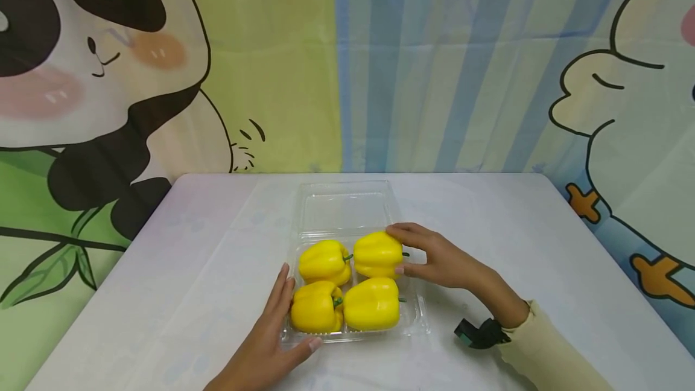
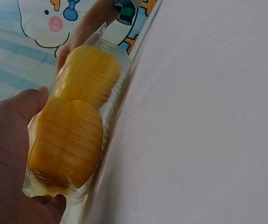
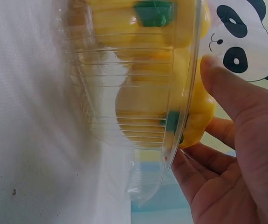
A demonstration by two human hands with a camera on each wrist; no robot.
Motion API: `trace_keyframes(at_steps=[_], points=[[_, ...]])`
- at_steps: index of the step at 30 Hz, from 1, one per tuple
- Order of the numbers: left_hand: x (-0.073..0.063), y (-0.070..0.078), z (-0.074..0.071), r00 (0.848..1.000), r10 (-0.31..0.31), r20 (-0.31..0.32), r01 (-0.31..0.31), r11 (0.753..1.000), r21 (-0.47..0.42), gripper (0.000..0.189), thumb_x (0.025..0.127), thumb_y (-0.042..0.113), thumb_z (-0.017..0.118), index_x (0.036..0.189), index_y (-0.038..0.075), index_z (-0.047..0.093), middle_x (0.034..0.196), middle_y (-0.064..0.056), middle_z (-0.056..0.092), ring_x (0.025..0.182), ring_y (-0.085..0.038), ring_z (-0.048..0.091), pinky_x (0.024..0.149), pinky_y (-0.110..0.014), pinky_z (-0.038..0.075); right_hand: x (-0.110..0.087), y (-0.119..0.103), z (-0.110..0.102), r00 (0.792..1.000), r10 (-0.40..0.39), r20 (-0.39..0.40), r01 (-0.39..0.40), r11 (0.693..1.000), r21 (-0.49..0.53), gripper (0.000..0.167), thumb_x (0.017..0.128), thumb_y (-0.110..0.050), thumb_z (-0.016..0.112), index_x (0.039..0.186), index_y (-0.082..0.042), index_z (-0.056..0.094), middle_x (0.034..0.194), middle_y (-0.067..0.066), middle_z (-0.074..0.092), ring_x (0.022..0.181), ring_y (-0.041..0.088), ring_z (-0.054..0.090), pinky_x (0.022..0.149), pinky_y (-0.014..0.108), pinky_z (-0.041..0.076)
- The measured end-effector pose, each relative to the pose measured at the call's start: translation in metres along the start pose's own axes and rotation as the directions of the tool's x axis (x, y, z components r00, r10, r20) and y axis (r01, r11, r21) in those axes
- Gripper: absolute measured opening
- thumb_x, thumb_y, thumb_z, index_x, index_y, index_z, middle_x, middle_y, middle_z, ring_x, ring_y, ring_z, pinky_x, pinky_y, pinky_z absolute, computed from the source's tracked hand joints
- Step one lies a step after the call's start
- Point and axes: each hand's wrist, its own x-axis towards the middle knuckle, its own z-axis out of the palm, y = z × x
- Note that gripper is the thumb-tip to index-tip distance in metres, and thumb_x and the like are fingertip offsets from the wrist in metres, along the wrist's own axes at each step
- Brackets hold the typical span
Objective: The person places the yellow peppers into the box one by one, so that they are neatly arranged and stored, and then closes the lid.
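Four-sectioned or not I cannot tell, but a clear plastic clamshell box (image 1: 354,336) lies on the table with its lid folded back. Several yellow bell peppers sit in it in two rows, green stems pointing right. My right hand (image 1: 440,256) holds the far-right bell pepper (image 1: 377,254), fingers at its far side and thumb at its near side. Along the box's left side rests my left hand (image 1: 266,336), fingers fairly straight and thumb by the front edge. The left wrist view shows this hand (image 2: 8,144) beside the near bell pepper (image 2: 68,144), seen through the box wall.
The transparent lid (image 1: 347,210) lies flat toward the table's far edge. White cloth covers the table (image 1: 488,210). Behind it hangs a cartoon backdrop (image 1: 271,47). A black device (image 1: 480,333) is strapped to the right wrist.
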Motion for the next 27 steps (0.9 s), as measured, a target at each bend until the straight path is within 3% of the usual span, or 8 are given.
trace_keyframes(at_steps=[13,20,27], points=[[0.001,0.0036,-0.0006,1.0,-0.029,0.008,0.029,1.0,-0.003,0.109,0.08,0.06,0.07,0.156,0.007,0.013,0.161,0.013,-0.012,0.144,-0.02,0.016,0.107,-0.047,0.026,0.0004,0.0002,0.0008,0.999,-0.015,-0.045,0.015,1.0,0.01,0.066,0.088,-0.035,0.072,0.143,-0.008,0.049,0.146,0.011,0.044,0.128,0.029,0.047,0.098,0.045,0.046],[0.0003,0.0027,-0.0008,1.0,-0.013,0.007,0.013,1.0,-0.005,0.108,0.081,0.059,0.07,0.156,0.009,0.011,0.161,0.012,-0.012,0.145,-0.019,0.014,0.107,-0.047,0.025,0.0007,0.0021,0.0013,0.998,-0.011,-0.054,0.015,0.997,0.073,0.067,0.087,-0.031,0.075,0.143,-0.007,0.048,0.148,0.011,0.041,0.127,0.026,0.048,0.098,0.039,0.046],[-0.0006,0.0015,-0.0003,1.0,-0.009,0.001,0.009,1.0,0.002,0.108,0.081,0.058,0.071,0.157,0.012,0.009,0.161,0.012,-0.011,0.145,-0.022,0.013,0.108,-0.049,0.024,0.0006,0.0026,-0.0003,0.998,-0.016,-0.06,0.023,0.994,0.111,0.065,0.088,-0.027,0.074,0.142,-0.003,0.047,0.147,0.011,0.043,0.128,0.027,0.047,0.098,0.043,0.045]])
